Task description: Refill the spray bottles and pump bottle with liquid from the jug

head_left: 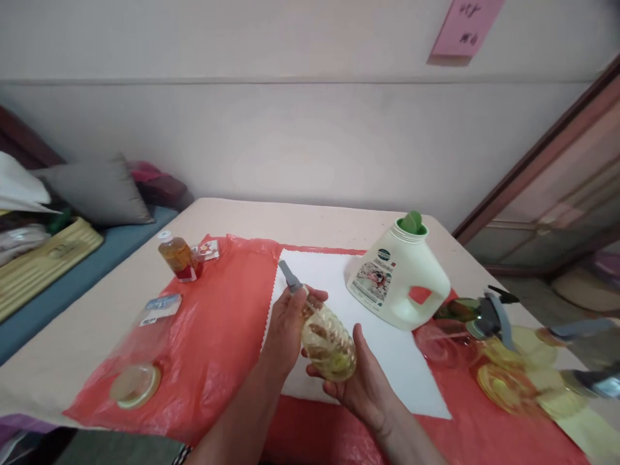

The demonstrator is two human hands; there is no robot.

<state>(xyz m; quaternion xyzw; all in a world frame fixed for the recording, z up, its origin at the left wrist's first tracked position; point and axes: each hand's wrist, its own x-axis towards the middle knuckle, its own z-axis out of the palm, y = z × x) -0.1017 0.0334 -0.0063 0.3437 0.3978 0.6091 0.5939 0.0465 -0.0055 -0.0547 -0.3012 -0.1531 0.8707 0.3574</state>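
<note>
A clear, ridged bottle (329,349) with a grey spout-like top tilts in front of me, its top toward the upper left. A little yellowish-green shows near its base. My left hand (289,320) is closed around the bottle's neck, thumb up by the grey top. Cupped at the lower end is my right hand (361,387), its fingers against the base and its thumb beside the wall. Beneath both hands lies a white sheet (310,381). Beyond my right hand, on that sheet, stands a pale green jug (402,284) with a handle, a picture label and a green piece in its mouth.
Red plastic (217,361) covers much of the table (271,219). To the left stand an amber bottle (178,258), a small printed packet (207,250) and a clear container (138,384). Several blurred bottles with grey tops, including a yellow one (506,384), crowd the right edge.
</note>
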